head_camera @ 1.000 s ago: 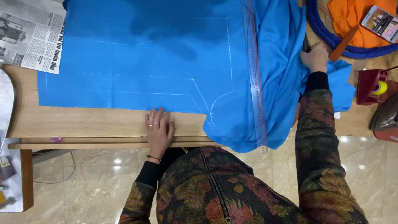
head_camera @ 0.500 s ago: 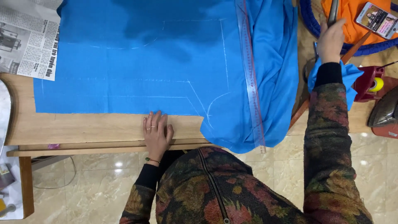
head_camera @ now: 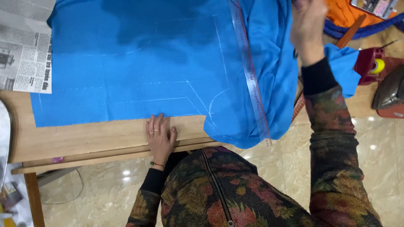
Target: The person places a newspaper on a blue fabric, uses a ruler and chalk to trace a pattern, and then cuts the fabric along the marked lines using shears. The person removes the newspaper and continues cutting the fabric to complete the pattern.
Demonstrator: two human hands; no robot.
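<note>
A blue cloth point(head_camera: 139, 67) with white chalk lines lies spread over the wooden table point(head_camera: 84, 138). My left hand point(head_camera: 160, 136) rests flat on the bare wood at the cloth's near edge, fingers stretched out, holding nothing. A clear plastic ruler point(head_camera: 250, 75) with a red edge lies along the cloth to the right of the chalk outline. My right hand point(head_camera: 307, 29) is raised over the folded right side of the cloth and is blurred. Something dark shows at its top, but I cannot tell whether it grips anything.
A newspaper point(head_camera: 23, 50) lies at the table's far left. At the right are orange cloth point(head_camera: 341, 10), a blue cord point(head_camera: 357, 29), a wooden stick point(head_camera: 349, 31), a phone point(head_camera: 374, 6), a red holder with a yellow spool point(head_camera: 374, 65) and an iron point(head_camera: 391, 94). Tiled floor lies below.
My right hand has lifted from the far right of the table and swung left, over the cloth's folded edge. The left hand stays flat on the wood.
</note>
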